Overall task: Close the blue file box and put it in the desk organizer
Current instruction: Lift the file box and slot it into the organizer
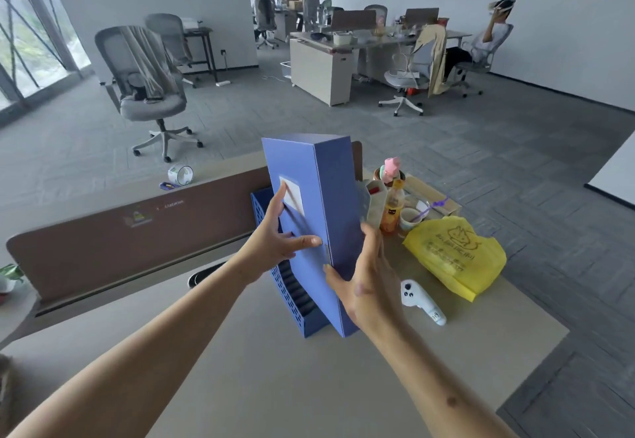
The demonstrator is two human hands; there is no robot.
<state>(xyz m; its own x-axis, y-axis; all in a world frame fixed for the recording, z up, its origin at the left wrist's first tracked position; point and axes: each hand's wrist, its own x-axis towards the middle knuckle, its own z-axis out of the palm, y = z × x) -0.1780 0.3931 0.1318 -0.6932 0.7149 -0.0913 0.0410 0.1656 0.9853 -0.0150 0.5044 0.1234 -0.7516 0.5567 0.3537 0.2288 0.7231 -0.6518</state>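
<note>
The blue file box [330,197] stands upright and slightly tilted, its lid shut, with a white label on its spine side. Its lower end sits at the right side of the blue perforated desk organizer [292,303], which stands on the desk against the brown partition. My left hand [280,242] presses flat on the box's left face, fingers spread. My right hand [360,283] grips the box's lower right edge from the right side. Whether the box rests inside a slot or just beside the organizer is hidden by the box and hands.
A yellow plastic bag [457,255], a white controller [421,300], an orange drink bottle [393,207], cups and a cardboard box [436,197] crowd the desk to the right. A brown partition [130,242] runs along the back. A tape roll [180,175] lies beyond it.
</note>
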